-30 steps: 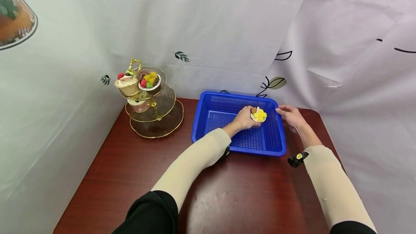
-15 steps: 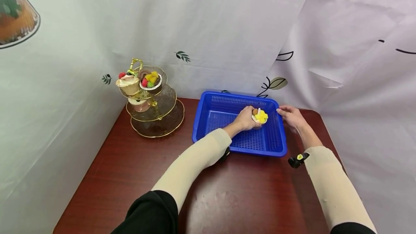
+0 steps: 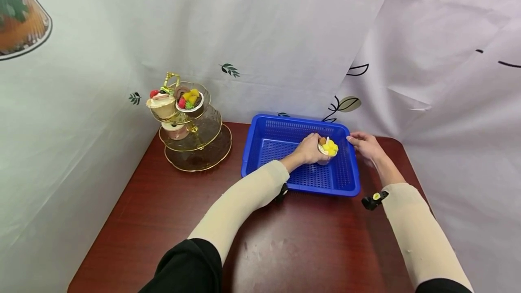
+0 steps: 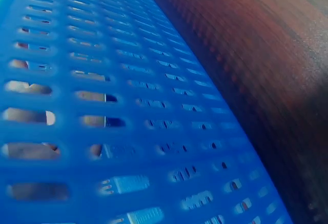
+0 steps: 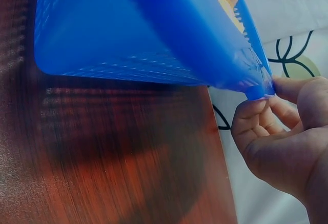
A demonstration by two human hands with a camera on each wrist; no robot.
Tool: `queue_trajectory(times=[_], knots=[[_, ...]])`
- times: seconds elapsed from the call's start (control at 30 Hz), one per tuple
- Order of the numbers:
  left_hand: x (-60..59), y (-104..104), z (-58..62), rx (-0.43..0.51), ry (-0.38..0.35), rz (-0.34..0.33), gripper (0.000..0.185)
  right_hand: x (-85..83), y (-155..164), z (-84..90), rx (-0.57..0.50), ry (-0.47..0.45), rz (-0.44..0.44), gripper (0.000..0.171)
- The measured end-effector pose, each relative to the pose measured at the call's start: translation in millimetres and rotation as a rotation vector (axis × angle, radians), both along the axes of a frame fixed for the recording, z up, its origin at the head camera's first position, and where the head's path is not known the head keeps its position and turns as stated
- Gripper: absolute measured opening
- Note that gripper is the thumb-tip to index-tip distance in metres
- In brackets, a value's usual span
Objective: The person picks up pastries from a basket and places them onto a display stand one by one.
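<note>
table: dark red wood, bare in the near half; both sleeves reach across it.
left hand: inside the blue basket, fingers curled round a small dessert cup with yellow fruit pieces on top. Left wrist view shows only the basket's slotted wall and table, no fingers.
dessert cup: over the basket's right half, near the far-right corner; can't tell whether it's touching the floor or just lifted.
right hand: outside the basket, thumb and curled fingers pinching the far-right rim corner, steadying it.
tiered stand: far left, well apart from the basket. Top tier has two desserts, middle has one, bottom is bare.
progress: judging by the layout, three desserts on the stand, one in hand in the basket; no others visible in it.
</note>
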State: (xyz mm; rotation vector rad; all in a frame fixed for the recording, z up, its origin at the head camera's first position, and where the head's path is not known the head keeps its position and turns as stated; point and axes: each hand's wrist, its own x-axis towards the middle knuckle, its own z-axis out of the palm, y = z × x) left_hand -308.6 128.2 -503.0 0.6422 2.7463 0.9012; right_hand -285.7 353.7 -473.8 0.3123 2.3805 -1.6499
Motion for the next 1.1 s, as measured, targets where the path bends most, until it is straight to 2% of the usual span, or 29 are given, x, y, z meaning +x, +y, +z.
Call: queue_trajectory(times=[0.27,0.67,0.83,1.1], knots=[[2.1,-7.0,7.6,0.051,0.01,-0.012,0.068,-0.3,-3.1,4.0,0.03,0.021,0.012,0.057],[7.9,-16.0,18.8,0.111,0.04,-0.118,0.067,1.8,-0.7,-0.6,0.023,0.024,-0.007,0.053],[12.0,-25.4,28.5,0.158,0.053,-0.146,0.068,2.6,-1.3,-0.4,0.035,0.029,-0.004,0.053],[18.8,-50.7,52.3,0.259,0.059,-0.213,0.068,2.1,-1.7,0.9,0.03,0.037,0.001,0.054]])
